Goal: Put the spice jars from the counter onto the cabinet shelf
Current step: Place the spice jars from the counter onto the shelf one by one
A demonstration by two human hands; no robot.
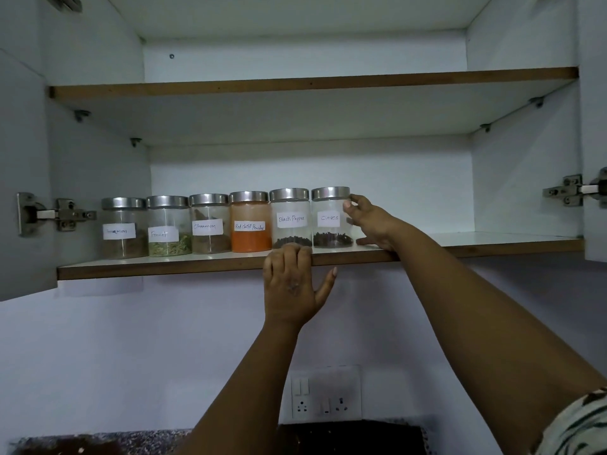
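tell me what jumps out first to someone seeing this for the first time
A neat row of six steel-lidded spice jars lines the lower cabinet shelf, the orange red chilli powder jar standing out in the middle. The right hand touches the cloves jar at the row's right end, while the left hand rests its fingers on the shelf edge just below the black pepper jar.

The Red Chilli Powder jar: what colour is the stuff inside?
Bright orange-red powder in the Red Chilli Powder jar, clearest in the head view.
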